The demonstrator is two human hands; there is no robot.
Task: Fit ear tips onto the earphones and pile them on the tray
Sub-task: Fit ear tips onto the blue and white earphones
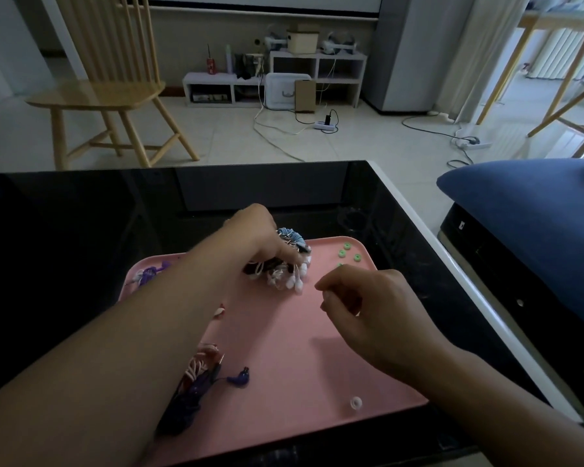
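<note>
My left hand grips the white earphones at the tray's twelve o'clock — buds pointing toward five. My right hand hovers curled — whether it pinches anything, I cannot tell.

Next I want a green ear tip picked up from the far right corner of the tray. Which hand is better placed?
The right hand. It hovers over the pink tray just short of the green ear tips, and looks free. The left hand has its fingers down in the pile of white earphones.
</note>
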